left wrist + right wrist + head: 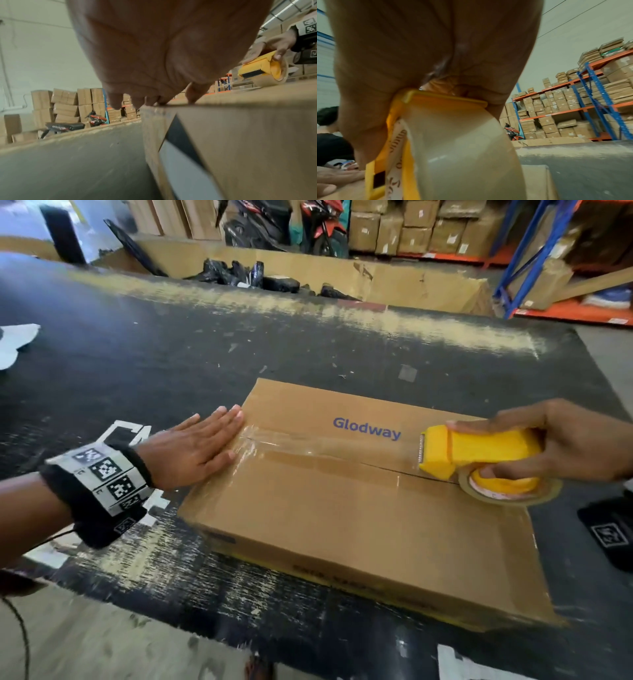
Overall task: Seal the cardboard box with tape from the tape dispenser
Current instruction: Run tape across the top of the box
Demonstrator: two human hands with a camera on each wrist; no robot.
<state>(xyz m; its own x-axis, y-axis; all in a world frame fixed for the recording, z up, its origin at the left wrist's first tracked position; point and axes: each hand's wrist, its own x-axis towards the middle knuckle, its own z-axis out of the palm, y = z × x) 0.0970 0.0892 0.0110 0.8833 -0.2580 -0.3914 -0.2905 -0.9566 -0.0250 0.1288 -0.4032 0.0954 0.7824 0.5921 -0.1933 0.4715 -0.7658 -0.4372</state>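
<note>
Warehouse counter (pixel 144 364) carrying cardboard box (pixel 342 525). Left hand (pixel 191 450) pressing flat on tape (pixel 308 445), fingers straight. Right hand (pixel 561 440) gripping yellow tape dispenser (pixel 479 453); palm hiding the handle.

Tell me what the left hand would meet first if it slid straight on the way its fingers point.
Probably nothing soon: the left hand lies flat on the cardboard box, fingers pointing across its far corner, over bare black table.
</note>
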